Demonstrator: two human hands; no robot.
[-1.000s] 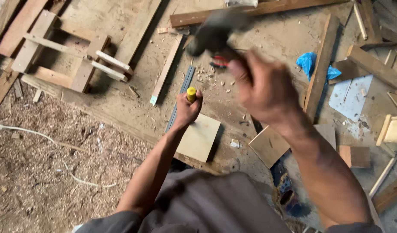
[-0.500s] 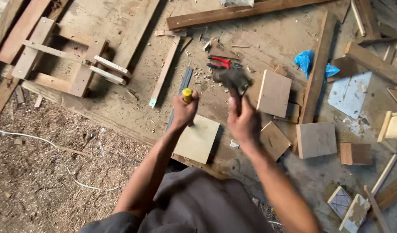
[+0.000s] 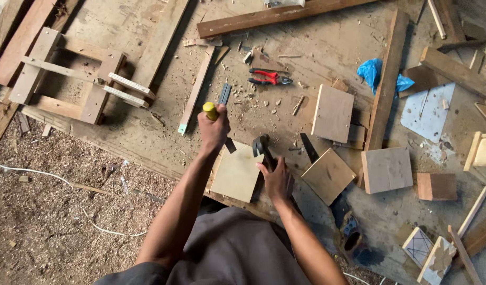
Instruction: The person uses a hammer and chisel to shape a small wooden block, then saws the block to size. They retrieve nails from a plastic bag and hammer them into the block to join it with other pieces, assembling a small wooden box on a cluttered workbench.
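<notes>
Chisel [image 3: 211, 112], yellow-handled, is being gripped in the closed left hand [image 3: 214, 132] above one pale square board [image 3: 237, 171]; the right hand [image 3: 277, 179] is clutching one hammer [image 3: 262, 146] beside that board.

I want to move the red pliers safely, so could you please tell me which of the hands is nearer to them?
The left hand, gripping a yellow-handled tool, is slightly nearer the pliers, which lie up and to its right. The right hand, holding a hammer, sits farther below them.
</notes>
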